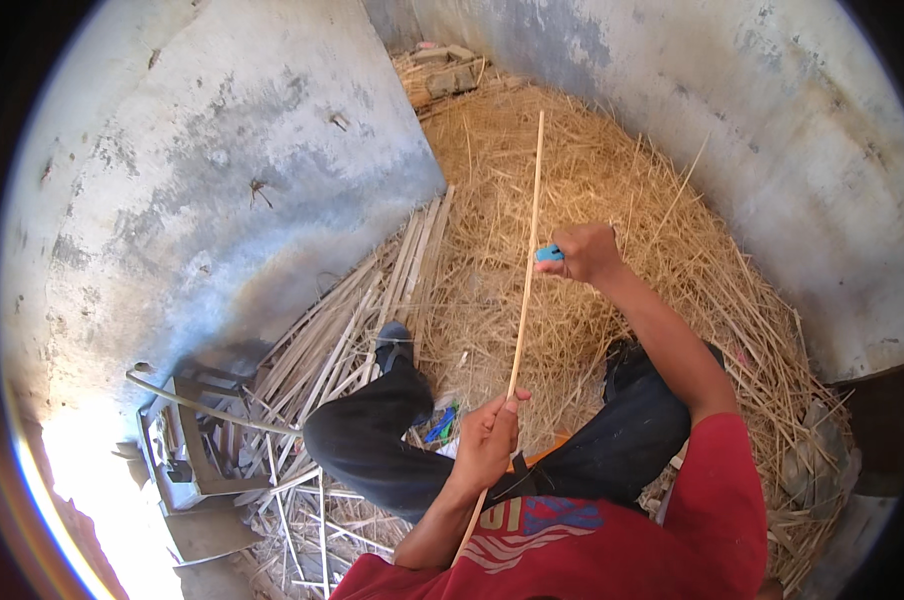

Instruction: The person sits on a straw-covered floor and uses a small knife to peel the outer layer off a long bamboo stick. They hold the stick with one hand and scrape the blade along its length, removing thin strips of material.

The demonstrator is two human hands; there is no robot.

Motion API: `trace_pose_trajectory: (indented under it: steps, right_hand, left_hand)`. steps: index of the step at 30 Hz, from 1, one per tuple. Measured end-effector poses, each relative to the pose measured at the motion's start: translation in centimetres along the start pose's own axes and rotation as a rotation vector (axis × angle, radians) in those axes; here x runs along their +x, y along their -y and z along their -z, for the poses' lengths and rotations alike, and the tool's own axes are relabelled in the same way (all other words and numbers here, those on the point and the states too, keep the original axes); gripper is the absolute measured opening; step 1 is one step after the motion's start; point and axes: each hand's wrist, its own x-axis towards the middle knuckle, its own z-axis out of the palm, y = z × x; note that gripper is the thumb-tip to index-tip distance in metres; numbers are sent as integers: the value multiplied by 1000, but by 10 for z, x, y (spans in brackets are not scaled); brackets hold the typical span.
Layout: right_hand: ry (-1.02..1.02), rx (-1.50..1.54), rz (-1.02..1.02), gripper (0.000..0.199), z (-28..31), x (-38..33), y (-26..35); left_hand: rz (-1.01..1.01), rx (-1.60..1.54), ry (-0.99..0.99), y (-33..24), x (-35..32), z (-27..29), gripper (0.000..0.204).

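Observation:
A long, thin pale strip, looking like split bamboo (pixel 531 240), runs from under my left arm up and away over the straw pile. My left hand (pixel 489 440) is closed around its lower part, in front of my body. Further up, my right hand (pixel 584 254) is closed on a small blue tool (pixel 549 254). The tool lies right beside the strip and seems to touch it. Its blade or working edge cannot be made out. My legs in dark trousers are bent apart on either side of the strip.
A heap of straw-like shavings (pixel 512 170) covers the floor ahead and to the right. Long split strips (pixel 412 255) lie in a bundle at the left. A wooden frame (pixel 187 440) stands at the lower left. Stained walls (pixel 262 120) close in on both sides.

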Motion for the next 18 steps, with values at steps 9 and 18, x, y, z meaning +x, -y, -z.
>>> trace_pose_trajectory:
  steps: [9,18]
  right_hand:
    - [445,345,-498,74,3,2,46]
    - [124,20,-183,68,25,-3,54]
  left_hand:
    - [-16,-33,-32,5,-2,19,31]
    - [6,-82,-37,4,-19,18,29]
